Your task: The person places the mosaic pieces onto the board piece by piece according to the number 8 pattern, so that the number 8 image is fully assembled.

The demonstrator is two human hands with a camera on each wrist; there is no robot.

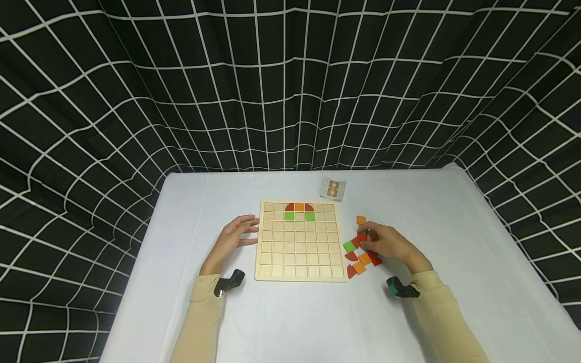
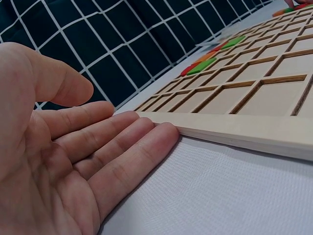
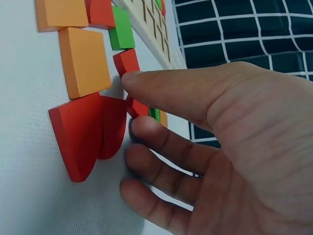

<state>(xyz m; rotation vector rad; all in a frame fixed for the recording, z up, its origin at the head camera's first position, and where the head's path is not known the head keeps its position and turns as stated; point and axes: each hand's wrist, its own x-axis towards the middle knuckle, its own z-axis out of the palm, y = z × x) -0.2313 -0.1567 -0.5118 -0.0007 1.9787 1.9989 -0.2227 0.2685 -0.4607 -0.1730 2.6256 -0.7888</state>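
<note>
My left hand (image 1: 230, 242) lies on the cloth at the left edge of a wooden grid board (image 1: 295, 247). Its fingers (image 2: 134, 142) are loosely extended, fingertips right at the board's rim, holding nothing. Several tiles fill squares at the board's far side: red quarter-rounds, an orange square (image 1: 299, 207) and green squares (image 1: 289, 216). Over the loose tiles at the board's right is my right hand (image 1: 386, 242). Its thumb and index finger close around a red tile (image 3: 138, 107), which shows between them; the other fingers curl beside it.
Loose orange tiles (image 3: 85, 61), a green tile (image 1: 349, 246) and red quarter-rounds (image 3: 78, 137) lie around the right hand. Behind the board sits a small printed pattern sheet (image 1: 333, 189). The white-covered table (image 1: 299, 322) backs onto a black curtain (image 1: 290, 91) with white grid lines.
</note>
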